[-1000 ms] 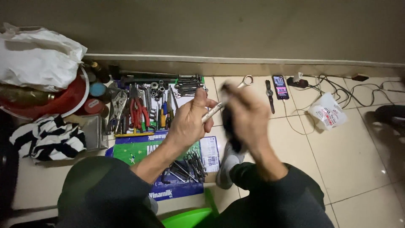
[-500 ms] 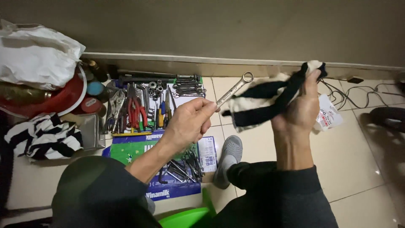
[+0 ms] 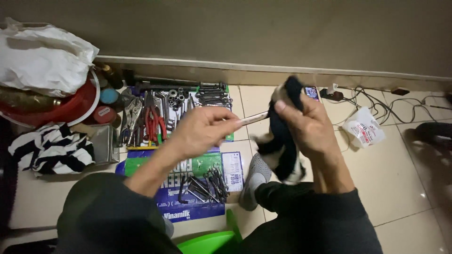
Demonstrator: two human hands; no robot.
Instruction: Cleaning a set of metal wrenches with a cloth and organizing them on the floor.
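Wrench (image 3: 253, 118): slim metal one, held up over the tiled floor (image 3: 400, 178) btwn both hands. Left hand (image 3: 200, 130) closed round its handle end, far end going into the black-and-white cloth (image 3: 282, 136). Right hand (image 3: 308, 127) closed on that cloth, wrapped abt the wrench tip. Below: pliers (image 3: 153, 120), sockets & hex keys (image 3: 202, 183) laid on flattened cartons; grey shoe (image 3: 254, 176) beside them.

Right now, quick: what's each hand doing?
Left hand: closed on a metal wrench.
Right hand: closed around a black-and-white cloth, which covers the wrench's far end.
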